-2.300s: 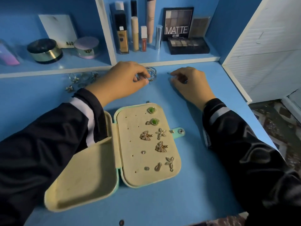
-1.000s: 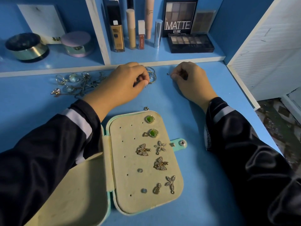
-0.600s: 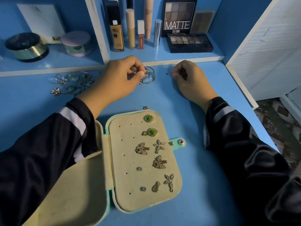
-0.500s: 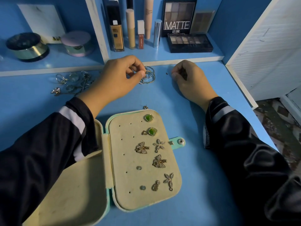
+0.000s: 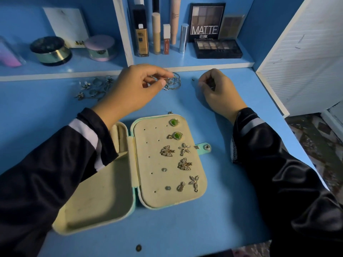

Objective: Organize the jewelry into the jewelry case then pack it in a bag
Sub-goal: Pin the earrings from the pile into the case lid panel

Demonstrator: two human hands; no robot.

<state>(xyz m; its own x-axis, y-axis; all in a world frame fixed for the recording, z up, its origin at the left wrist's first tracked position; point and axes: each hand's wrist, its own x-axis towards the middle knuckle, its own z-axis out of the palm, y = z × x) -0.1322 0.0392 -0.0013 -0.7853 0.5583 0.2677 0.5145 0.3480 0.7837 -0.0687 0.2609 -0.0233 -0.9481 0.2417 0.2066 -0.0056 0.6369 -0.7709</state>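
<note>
Jewelry case point(image 5: 148, 164) lies open flat on the tabletop point(image 5: 232, 210), centre front, with its snap tab point(image 5: 205, 147) pointing right. Earrings point(image 5: 184, 164) are pinned along the pad's right side; the holes on the left side are bare.

Left hand point(image 5: 137, 88) is at the rear edge below the shelf lip point(image 5: 55, 77), thumb and forefinger pinching the silver hoops point(image 5: 174, 83).

Right hand point(image 5: 219, 89) is curled just right of a small loose stud point(image 5: 193, 80); I cannot tell whether it holds anything.

Loose rings point(image 5: 92, 88) are heaped rear left. There is bare tabletop between case and hands, and right of the case up to the white panel point(image 5: 306, 62).
</note>
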